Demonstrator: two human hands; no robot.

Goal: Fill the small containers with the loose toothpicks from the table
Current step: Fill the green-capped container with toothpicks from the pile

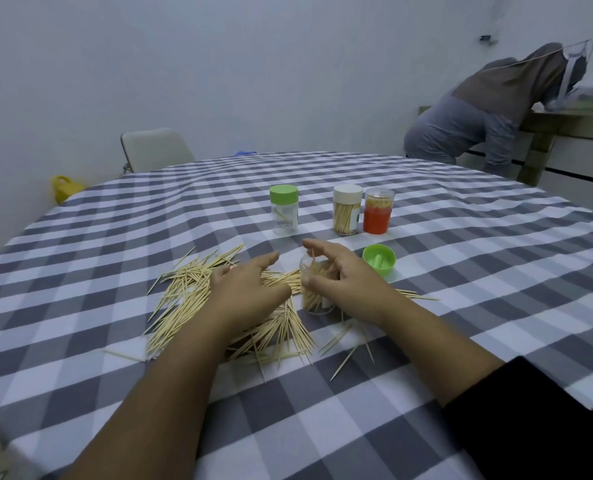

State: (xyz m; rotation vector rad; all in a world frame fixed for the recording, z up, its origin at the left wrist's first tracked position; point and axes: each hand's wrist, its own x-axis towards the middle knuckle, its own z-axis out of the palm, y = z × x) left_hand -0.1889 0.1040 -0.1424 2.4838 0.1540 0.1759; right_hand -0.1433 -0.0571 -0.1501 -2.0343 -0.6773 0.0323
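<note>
A heap of loose toothpicks point(198, 292) lies on the checked tablecloth point(461, 271) in front of me. My left hand point(250, 289) rests flat on the heap with its fingers straight and spread. My right hand point(340, 275) grips an open clear container point(314, 301) partly filled with toothpicks, thumb on its near side, index finger stretched over its mouth. Its green lid point(379, 259) lies upside down just to the right. Further back stand three closed containers: a nearly empty green-lidded one point(284, 211), a full white-lidded one point(347, 211) and an orange one point(378, 213).
A few stray toothpicks point(347, 355) lie right of the heap. Behind the round table are a pale chair point(153, 148) and a yellow object point(64, 188) on the floor. A person point(489, 119) bends over a counter at the far right.
</note>
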